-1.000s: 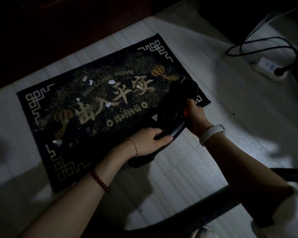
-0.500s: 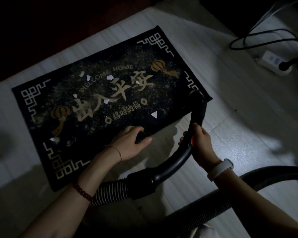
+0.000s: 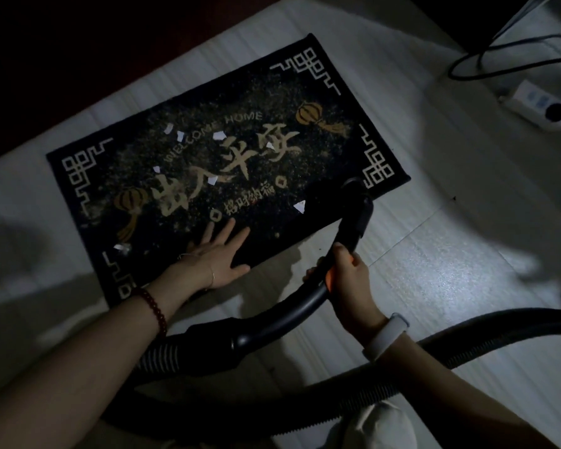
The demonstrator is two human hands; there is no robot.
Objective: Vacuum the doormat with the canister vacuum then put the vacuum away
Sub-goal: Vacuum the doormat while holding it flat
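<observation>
A black doormat (image 3: 321, 92) with gold lettering lies on the pale tiled floor, strewn with grit and several white paper scraps (image 3: 299, 207). My left hand (image 3: 219, 254) presses flat on the mat's near edge, fingers spread. My right hand (image 3: 348, 273) grips the curved black vacuum handle (image 3: 300, 306). The handle's nozzle end (image 3: 357, 196) sits on the mat's near right corner. The ribbed vacuum hose (image 3: 467, 338) runs from the handle's low end and loops past my right forearm. The canister is out of sight.
A white power strip (image 3: 528, 100) with a black plug and looping black cables (image 3: 486, 56) lies on the floor at the upper right. A dark wall or door runs along the mat's far side. The room is dim, with one bright patch of floor at right.
My left hand let go of the vacuum handle and now lies flat on the mat. My right hand drew the handle back, so the nozzle moved to the mat's near right corner.
</observation>
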